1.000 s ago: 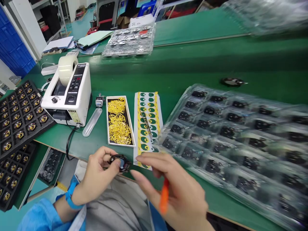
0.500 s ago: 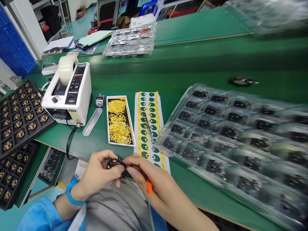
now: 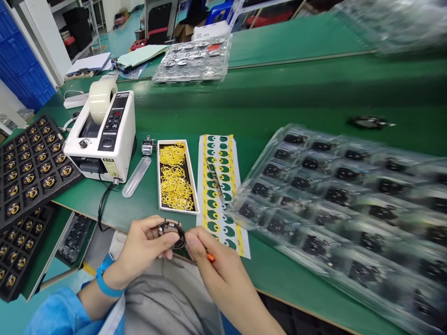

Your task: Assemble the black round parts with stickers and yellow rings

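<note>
Change: right hand (image 3: 223,274) has come in from mid-air to meet the part.
Left hand (image 3: 145,249): fingers pinch the small round black part (image 3: 172,234) at the desk (image 3: 279,93) edge.
Right fingers: closed on an orange tool (image 3: 210,257), touching the part's rim.
Meaning: fitting work looks under way.

A single head-worn camera looked forward and down over the green desk (image 3: 279,102), close above the left hand (image 3: 141,249) and right hand (image 3: 223,274) at 6 o'clock, with trays (image 3: 349,195) stretching toward 3 o'clock.
</note>
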{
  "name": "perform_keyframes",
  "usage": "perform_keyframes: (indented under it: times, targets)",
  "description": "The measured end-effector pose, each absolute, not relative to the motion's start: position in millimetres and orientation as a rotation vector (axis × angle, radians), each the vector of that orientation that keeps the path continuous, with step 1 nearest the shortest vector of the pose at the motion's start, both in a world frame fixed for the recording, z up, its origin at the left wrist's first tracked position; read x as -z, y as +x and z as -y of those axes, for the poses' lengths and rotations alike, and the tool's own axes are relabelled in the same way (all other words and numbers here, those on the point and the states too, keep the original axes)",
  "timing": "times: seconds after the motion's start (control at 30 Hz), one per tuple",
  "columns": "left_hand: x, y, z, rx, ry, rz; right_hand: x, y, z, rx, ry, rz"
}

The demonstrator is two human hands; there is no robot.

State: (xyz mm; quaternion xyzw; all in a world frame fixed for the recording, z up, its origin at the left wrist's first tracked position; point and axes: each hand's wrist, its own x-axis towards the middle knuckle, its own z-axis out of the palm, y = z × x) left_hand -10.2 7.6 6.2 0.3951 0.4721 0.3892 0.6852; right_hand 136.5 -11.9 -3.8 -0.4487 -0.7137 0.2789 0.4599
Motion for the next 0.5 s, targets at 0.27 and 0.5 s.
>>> perform_keyframes:
  times: [0.27,0.5]
  targets:
    - [18,-19,2,-1.222,2.037,-1.271,14,144,14,-1.117,-1.154,1.475]
    - [29,-28,6,-1.303,2.428,-1.086,20,131,11,-1.411,-0.887,1.162]
